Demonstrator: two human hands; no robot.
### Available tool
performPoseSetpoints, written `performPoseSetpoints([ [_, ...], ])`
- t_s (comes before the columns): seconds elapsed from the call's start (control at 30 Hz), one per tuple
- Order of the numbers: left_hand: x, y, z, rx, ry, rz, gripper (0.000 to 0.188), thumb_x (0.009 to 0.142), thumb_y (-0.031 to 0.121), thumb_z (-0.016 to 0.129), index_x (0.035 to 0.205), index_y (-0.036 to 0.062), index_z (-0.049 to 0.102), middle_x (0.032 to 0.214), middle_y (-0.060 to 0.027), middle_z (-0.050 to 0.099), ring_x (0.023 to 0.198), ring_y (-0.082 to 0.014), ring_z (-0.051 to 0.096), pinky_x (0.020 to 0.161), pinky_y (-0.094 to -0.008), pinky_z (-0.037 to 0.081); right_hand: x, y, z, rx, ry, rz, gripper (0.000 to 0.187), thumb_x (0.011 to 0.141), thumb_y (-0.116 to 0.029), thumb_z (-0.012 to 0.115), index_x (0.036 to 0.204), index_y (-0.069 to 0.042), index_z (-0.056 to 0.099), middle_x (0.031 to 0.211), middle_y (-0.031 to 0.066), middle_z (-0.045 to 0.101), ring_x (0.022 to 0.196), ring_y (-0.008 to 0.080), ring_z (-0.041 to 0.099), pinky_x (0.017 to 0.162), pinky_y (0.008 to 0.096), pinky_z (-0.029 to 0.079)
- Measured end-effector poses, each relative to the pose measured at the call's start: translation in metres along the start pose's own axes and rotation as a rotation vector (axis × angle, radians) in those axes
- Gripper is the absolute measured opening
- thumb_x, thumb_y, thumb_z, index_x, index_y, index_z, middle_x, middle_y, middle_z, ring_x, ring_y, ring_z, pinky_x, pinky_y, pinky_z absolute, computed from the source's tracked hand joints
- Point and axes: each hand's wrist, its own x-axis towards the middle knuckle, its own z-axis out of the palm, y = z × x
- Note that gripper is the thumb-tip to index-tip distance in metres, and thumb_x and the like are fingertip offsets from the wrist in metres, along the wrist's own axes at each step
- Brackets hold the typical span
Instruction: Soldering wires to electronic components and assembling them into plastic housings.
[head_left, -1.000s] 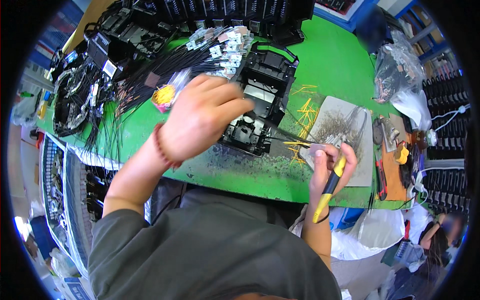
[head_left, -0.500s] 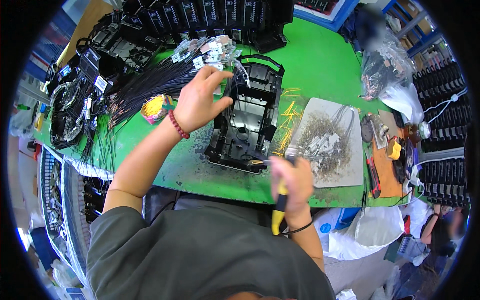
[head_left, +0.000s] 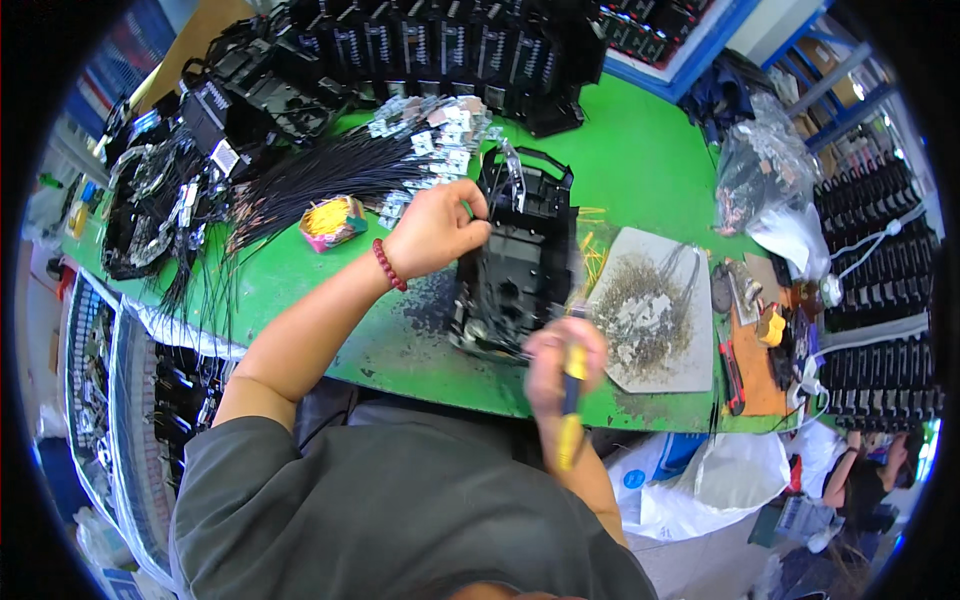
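A black plastic housing (head_left: 515, 265) lies on the green table (head_left: 650, 170) in front of me. My left hand (head_left: 432, 228), with a red bead bracelet at the wrist, grips the housing's left edge. My right hand (head_left: 562, 362), blurred by motion, holds a yellow-handled screwdriver (head_left: 568, 415) by the housing's near right corner. The tool's tip is hidden.
A pale tray (head_left: 690, 365) with a heap of small metal parts lies to the right of the housing. Bundled black cables with white tags (head_left: 340, 170) lie at the left, beside a small yellow tub (head_left: 330, 220). More black housings (head_left: 450, 50) stand at the back. Another person (head_left: 865, 480) is at the lower right.
The housing has turned lengthwise and my left hand moved from on top of it to its left edge. My right hand moved from the tray to the housing's near corner.
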Motion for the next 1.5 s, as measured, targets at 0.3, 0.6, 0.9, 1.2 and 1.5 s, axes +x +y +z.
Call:
performPoseSetpoints([
  [0.3,-0.041,0.039,-0.057,0.453,-0.139,0.722,0.068,0.064,0.025,0.077,0.126,0.0140,0.051,0.124,-0.0205,0.048,0.114,-0.0378,0.048,0.091,-0.0481,0.041,0.086,-0.046,-0.110,0.358,-0.735,0.184,0.045,0.086,-0.017,0.062,0.116,-0.006,0.030,0.051,0.0042,0.055,0.043,0.0195,0.046,0.056,0.0410,0.046],
  [0.6,-0.127,-0.025,-0.063,0.107,-0.532,0.409,0.033,0.079,0.025,0.067,0.094,-0.0037,0.061,0.081,-0.0229,0.063,0.077,-0.0343,0.061,0.070,-0.0419,0.046,0.077,-0.057,-0.014,-0.059,-0.650,0.033,0.044,0.090,-0.022,0.052,0.125,-0.003,0.033,0.077,0.0157,0.062,0.062,0.0247,0.055,0.061,0.0395,0.047],
  [0.9,-0.361,-0.070,-0.205,0.061,0.615,-0.454,0.022,0.080,0.020,0.069,0.095,0.0039,0.068,0.063,-0.0025,0.061,0.058,-0.0088,0.053,0.054,-0.0279,0.044,0.054,-0.036,0.022,-0.058,-0.314,0.302,0.037,0.094,-0.025,0.046,0.124,-0.003,0.044,0.087,0.0175,0.064,0.070,0.0174,0.054,0.064,0.0270,0.044],
  [1.2,-0.702,-0.250,-0.242,0.618,1.802,-1.254,0.029,0.073,0.032,0.066,0.086,0.0058,0.071,0.079,-0.0180,0.067,0.080,-0.0315,0.066,0.074,-0.0394,0.050,0.019,-0.036,0.058,-0.230,-0.485,0.397,0.040,0.095,-0.027,0.045,0.126,-0.001,0.043,0.080,0.0149,0.062,0.066,0.0137,0.053,0.061,0.0220,0.042],
  [1.5,-0.783,-0.315,-0.189,0.492,1.980,-1.299,0.025,0.075,0.023,0.068,0.088,0.0018,0.068,0.084,-0.0180,0.068,0.082,-0.0320,0.066,0.076,-0.0381,0.050,-0.002,-0.036,0.092,-0.348,-0.570,0.410,0.042,0.095,-0.028,0.045,0.127,0.000,0.045,0.080,0.0140,0.063,0.067,0.0134,0.056,0.061,0.0214,0.042],
])
